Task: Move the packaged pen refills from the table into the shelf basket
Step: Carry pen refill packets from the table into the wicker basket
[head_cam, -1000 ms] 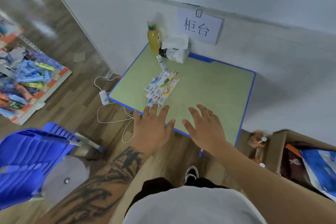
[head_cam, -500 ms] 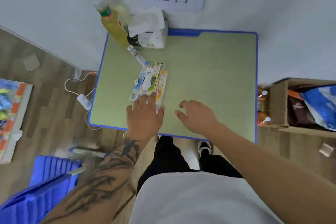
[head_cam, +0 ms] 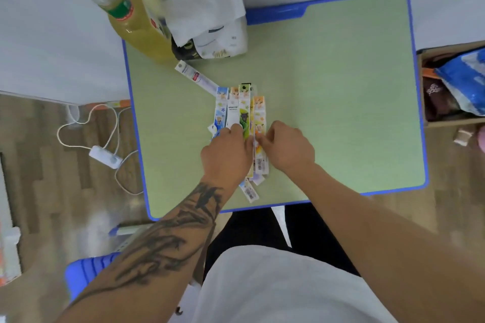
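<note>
Several colourful pen refill packs (head_cam: 242, 110) lie side by side in the middle of the green table (head_cam: 341, 102). One more white refill pack (head_cam: 195, 78) lies slanted just behind them. My left hand (head_cam: 227, 155) lies over the near left part of the stack, fingers curled onto the packs. My right hand (head_cam: 286, 148) pinches the right edge of the stack at the yellow pack. The near ends of the packs stick out between and below my hands. No shelf basket is in view.
A yellow drink bottle (head_cam: 136, 23) and a tissue pack (head_cam: 210, 26) stand at the table's back left. A cardboard box (head_cam: 451, 86) with bags sits right of the table. A white cable and switch (head_cam: 105, 157) lie on the floor left. A blue chair (head_cam: 86, 273) is near left.
Both hands have moved forward from the table's near edge onto the refill stack. The view has closed in over the table.
</note>
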Demonstrator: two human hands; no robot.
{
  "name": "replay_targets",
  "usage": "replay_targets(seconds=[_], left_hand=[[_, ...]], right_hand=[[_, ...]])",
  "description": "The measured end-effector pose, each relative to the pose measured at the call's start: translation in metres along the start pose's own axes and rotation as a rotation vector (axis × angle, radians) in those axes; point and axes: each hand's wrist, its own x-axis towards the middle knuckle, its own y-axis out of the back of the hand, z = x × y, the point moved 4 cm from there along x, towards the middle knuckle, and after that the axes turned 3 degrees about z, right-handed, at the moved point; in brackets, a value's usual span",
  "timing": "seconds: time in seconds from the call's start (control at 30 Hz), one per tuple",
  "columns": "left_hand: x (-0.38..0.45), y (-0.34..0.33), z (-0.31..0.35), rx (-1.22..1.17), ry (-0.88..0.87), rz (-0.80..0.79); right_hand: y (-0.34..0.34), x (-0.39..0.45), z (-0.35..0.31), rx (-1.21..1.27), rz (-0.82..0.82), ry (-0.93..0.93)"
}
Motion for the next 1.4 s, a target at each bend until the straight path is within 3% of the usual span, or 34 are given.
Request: replay_targets(seconds=[0.43, 0.73, 1.17, 1.4], left_hand=[[-0.006, 0.021, 0.007, -0.083, -0.146, 0.062], [-0.024, 0.039, 0.055, -0.678, -0.196, -0.046], [-0.123, 0.021, 0.235, -0.875, -0.358, -0.231], [-0.210, -0.013, 0.346, -0.825, -0.436, -0.325]], right_hand=[[0.007, -0.004, 0.013, 0.289, 0.092, -0.031], [0.046, -0.043, 0.064, 0.708, 0.230, -0.078], [0.105, -0.184, 0.245, 1.233, 0.424, -0.185], [0.104, -0.261, 0.367, 1.471, 0.569, -0.211]])
